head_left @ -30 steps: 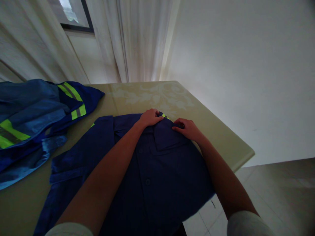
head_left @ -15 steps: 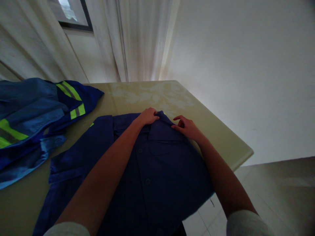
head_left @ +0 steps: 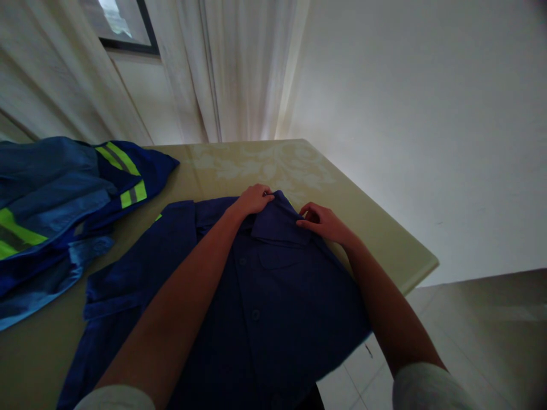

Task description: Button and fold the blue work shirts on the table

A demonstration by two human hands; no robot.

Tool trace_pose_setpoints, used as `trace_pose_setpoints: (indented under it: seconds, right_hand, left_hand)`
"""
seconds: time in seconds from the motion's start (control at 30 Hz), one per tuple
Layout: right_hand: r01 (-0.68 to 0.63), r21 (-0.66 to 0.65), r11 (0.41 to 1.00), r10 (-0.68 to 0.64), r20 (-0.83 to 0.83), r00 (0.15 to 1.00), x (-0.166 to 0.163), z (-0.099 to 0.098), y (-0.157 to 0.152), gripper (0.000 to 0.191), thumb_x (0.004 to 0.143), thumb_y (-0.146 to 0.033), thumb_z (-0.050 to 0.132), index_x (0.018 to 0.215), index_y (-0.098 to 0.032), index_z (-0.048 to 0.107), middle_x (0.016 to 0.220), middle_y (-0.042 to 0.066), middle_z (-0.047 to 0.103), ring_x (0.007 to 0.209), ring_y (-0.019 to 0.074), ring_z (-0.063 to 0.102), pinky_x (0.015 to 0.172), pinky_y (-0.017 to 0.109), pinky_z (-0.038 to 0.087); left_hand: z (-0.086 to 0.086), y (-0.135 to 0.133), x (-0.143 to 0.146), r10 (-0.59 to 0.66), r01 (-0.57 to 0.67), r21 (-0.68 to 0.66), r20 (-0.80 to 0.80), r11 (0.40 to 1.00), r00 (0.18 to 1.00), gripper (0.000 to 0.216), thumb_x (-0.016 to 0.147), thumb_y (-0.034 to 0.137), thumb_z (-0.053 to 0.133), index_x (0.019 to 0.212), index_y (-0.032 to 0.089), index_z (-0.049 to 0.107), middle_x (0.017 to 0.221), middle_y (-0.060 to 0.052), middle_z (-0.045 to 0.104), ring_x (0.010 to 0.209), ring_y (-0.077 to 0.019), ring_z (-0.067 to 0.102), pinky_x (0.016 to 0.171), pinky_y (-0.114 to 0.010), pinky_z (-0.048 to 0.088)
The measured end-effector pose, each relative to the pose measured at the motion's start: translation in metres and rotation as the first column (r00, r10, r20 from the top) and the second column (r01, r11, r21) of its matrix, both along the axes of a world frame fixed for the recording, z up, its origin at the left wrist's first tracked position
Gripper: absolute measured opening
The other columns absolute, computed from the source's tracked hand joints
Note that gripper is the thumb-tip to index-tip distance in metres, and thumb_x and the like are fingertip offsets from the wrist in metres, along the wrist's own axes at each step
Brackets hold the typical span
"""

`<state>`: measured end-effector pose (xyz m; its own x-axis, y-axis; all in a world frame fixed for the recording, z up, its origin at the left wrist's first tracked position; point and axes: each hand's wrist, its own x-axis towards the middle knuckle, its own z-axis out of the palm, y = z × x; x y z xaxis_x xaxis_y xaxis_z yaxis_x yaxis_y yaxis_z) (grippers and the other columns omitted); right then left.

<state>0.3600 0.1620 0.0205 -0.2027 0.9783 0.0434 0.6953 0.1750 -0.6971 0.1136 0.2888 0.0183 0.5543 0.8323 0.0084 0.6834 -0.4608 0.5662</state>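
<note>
A dark navy button-up work shirt (head_left: 294,296) lies front up on the table, its lower right part hanging past the edge. At its top, my left hand (head_left: 255,199) is closed, pinching the cloth at the upper corner of a folded-over flap (head_left: 282,222). My right hand (head_left: 322,221) has its thumb and curled index finger closed on the right edge of that same flap. Below the flap, a pocket outline and a row of buttons show. My left forearm covers part of the shirt's middle.
A second blue garment (head_left: 51,176) with yellow-green and grey reflective bands lies on the left of the pale yellow table (head_left: 384,245). Curtains (head_left: 248,68) hang behind the table, and a white wall (head_left: 427,131) runs along the right. Tiled floor (head_left: 354,370) shows below the table's right side.
The folded flap has shifted slightly left and up, uncovering more of the pocket outline. My right fingers have come in closer onto its edge.
</note>
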Motion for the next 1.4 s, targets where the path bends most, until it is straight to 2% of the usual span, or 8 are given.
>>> trace_pose_setpoints:
  seconds: [0.13,0.3,0.53,0.83,0.93,1.1,1.27,1.4]
  right_hand:
    - [-0.026,0.016,1.000,0.027,-0.057,0.998,0.000,0.001,0.000,0.043,0.090,-0.063,0.067,0.086,-0.021,0.062,0.073,-0.001,0.058,0.066,0.0143,0.050,0.061,0.027,0.038]
    - [-0.041,-0.051,0.998,0.038,-0.057,0.998,0.004,0.009,-0.001,0.047,0.091,-0.064,0.064,0.077,-0.020,0.064,0.066,-0.002,0.055,0.063,0.0145,0.049,0.059,0.027,0.037]
    - [-0.162,-0.229,0.960,0.124,-0.172,0.977,0.013,0.017,-0.008,0.049,0.069,-0.050,0.088,0.099,-0.020,0.064,0.082,0.000,0.064,0.072,0.0158,0.056,0.065,0.027,0.045]
    - [-0.217,-0.051,0.975,0.218,0.003,0.976,0.002,0.009,-0.007,0.022,0.075,-0.021,0.064,0.094,-0.023,0.053,0.075,-0.004,0.050,0.069,0.0144,0.046,0.064,0.026,0.034]
    - [-0.212,0.000,0.977,0.212,0.070,0.975,-0.002,0.009,-0.006,0.015,0.076,-0.023,0.061,0.087,-0.023,0.052,0.072,-0.004,0.050,0.067,0.0144,0.045,0.065,0.027,0.033]
    - [-0.121,0.092,0.988,0.105,0.165,0.981,-0.010,0.006,-0.005,0.016,0.074,-0.021,0.057,0.088,-0.024,0.049,0.066,-0.005,0.047,0.062,0.0145,0.043,0.065,0.027,0.030]
    - [-0.302,0.107,0.947,0.273,0.224,0.936,-0.020,0.002,-0.006,0.025,0.064,-0.010,0.049,0.085,-0.023,0.051,0.075,-0.002,0.050,0.068,0.0146,0.044,0.068,0.027,0.031]
    - [-0.251,0.067,0.966,0.234,0.193,0.953,-0.020,0.003,-0.006,0.018,0.071,-0.014,0.056,0.086,-0.023,0.053,0.070,-0.004,0.048,0.064,0.0140,0.044,0.066,0.026,0.031]
  left_hand:
    - [0.002,-0.004,0.004,0.012,-0.013,0.015,0.087,1.000,0.996,0.038,0.098,0.046,0.058,0.106,0.015,0.078,0.103,-0.013,0.077,0.096,-0.0247,0.069,0.088,-0.033,0.051]
    - [0.002,-0.003,0.005,0.107,-0.110,0.025,0.090,0.994,0.990,0.029,0.097,0.037,0.060,0.104,0.016,0.079,0.105,-0.013,0.077,0.099,-0.0246,0.068,0.091,-0.033,0.050]
    - [0.003,0.004,-0.011,-0.012,0.013,0.043,-0.029,0.999,1.000,0.030,0.094,0.042,0.067,0.102,0.016,0.079,0.104,-0.013,0.076,0.097,-0.0259,0.069,0.090,-0.033,0.049]
    - [0.009,0.004,-0.020,-0.035,0.038,0.021,-0.099,0.999,0.994,0.047,0.086,0.059,0.071,0.110,0.018,0.075,0.108,-0.014,0.076,0.102,-0.0284,0.069,0.087,-0.033,0.049]
    - [0.014,0.010,-0.026,-0.055,0.048,-0.054,-0.133,0.997,0.990,0.047,0.075,0.047,0.084,0.111,0.018,0.075,0.106,-0.012,0.076,0.099,-0.0274,0.070,0.084,-0.031,0.050]
    - [0.015,0.013,-0.029,-0.029,0.021,-0.072,-0.111,0.997,0.993,0.025,0.078,0.034,0.080,0.098,0.019,0.078,0.097,-0.010,0.078,0.093,-0.0249,0.071,0.083,-0.031,0.050]
    - [0.016,0.012,-0.028,-0.036,0.027,-0.070,-0.144,0.997,0.989,0.026,0.076,0.031,0.082,0.099,0.019,0.078,0.102,-0.011,0.077,0.094,-0.0248,0.070,0.082,-0.031,0.049]
    - [0.017,0.011,-0.026,-0.039,0.033,-0.052,-0.120,0.998,0.992,0.026,0.082,0.041,0.077,0.095,0.018,0.078,0.098,-0.012,0.077,0.090,-0.0255,0.070,0.079,-0.032,0.047]
